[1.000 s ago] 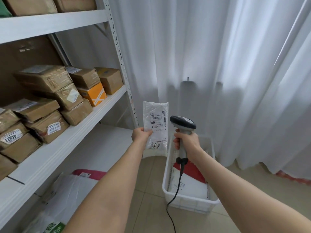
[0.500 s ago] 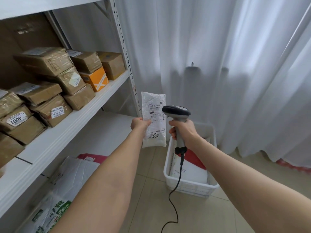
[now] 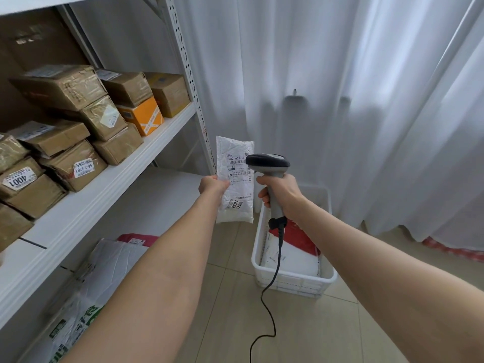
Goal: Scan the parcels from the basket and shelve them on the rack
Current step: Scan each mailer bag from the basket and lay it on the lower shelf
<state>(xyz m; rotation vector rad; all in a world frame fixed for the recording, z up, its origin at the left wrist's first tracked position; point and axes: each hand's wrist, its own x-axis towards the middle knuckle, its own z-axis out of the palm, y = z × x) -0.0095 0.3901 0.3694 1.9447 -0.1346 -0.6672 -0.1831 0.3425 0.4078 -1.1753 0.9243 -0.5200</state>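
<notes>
My left hand (image 3: pixel 212 185) grips a white plastic parcel (image 3: pixel 235 179) by its left edge and holds it upright, label facing me. Just to its right, my right hand (image 3: pixel 280 192) is wrapped round the handle of a grey barcode scanner (image 3: pixel 269 167), whose dark head overlaps the parcel's right edge. The scanner's black cable (image 3: pixel 272 284) hangs down to the floor. Below stands the white basket (image 3: pixel 293 282) with a red parcel (image 3: pixel 296 235) and a white one (image 3: pixel 290 258) inside. The white rack (image 3: pixel 110 179) rises on the left.
Several brown taped boxes (image 3: pixel 62 142) and an orange box (image 3: pixel 142 117) fill the middle shelf. Plastic mailers (image 3: pixel 99 271) lie on the bottom shelf. White curtains (image 3: pixel 340 100) hang behind the basket. A perforated rack post (image 3: pixel 192 95) stands beside the parcel. The floor is beige tile.
Both hands, parcel and scanner sit slightly lower in view than a second ago, as the camera tilted up. The scanner head has come closer to the parcel's label.
</notes>
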